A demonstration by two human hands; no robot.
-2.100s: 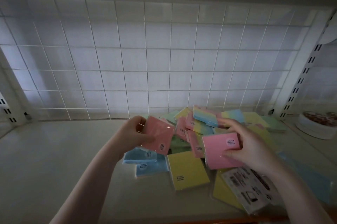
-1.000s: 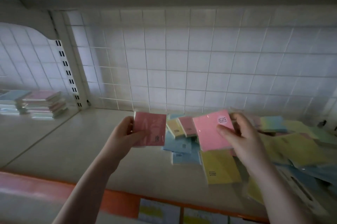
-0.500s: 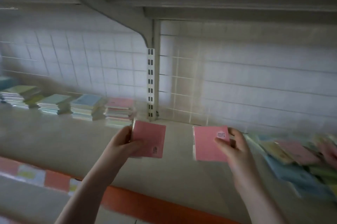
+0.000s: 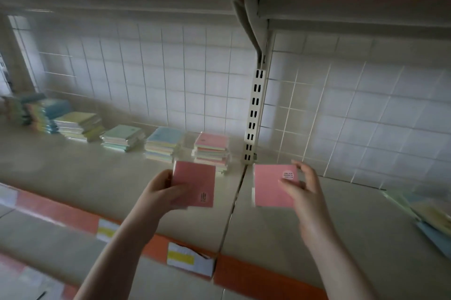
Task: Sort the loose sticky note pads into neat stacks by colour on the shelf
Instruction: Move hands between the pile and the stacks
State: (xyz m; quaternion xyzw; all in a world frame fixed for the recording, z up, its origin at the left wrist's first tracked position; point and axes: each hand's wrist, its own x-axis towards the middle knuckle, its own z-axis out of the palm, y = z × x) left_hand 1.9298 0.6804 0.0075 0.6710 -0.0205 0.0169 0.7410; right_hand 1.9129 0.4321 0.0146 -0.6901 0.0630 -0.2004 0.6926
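My left hand (image 4: 161, 189) holds a darker pink sticky note pad (image 4: 197, 182) above the shelf (image 4: 122, 177), just in front of the pink stack (image 4: 212, 150). My right hand (image 4: 302, 192) grips a lighter pink pad (image 4: 271, 187) with a round label, right of the shelf's seam. Left of the pink stack stand a blue-topped stack (image 4: 163, 144), a green stack (image 4: 122, 137) and a yellow stack (image 4: 79, 125). The loose pile (image 4: 429, 216) shows only at the far right edge.
A slotted upright post (image 4: 255, 114) rises right behind the pink stack. White wire grid backs the shelf. More mixed pads (image 4: 31, 110) stand at far left. An upper shelf hangs overhead; the orange front edge (image 4: 151, 246) carries price labels.
My view swung left from the loose pile to the sorted stacks. Both hands carried their pink pads leftward, and the left one is now close to the pink stack.
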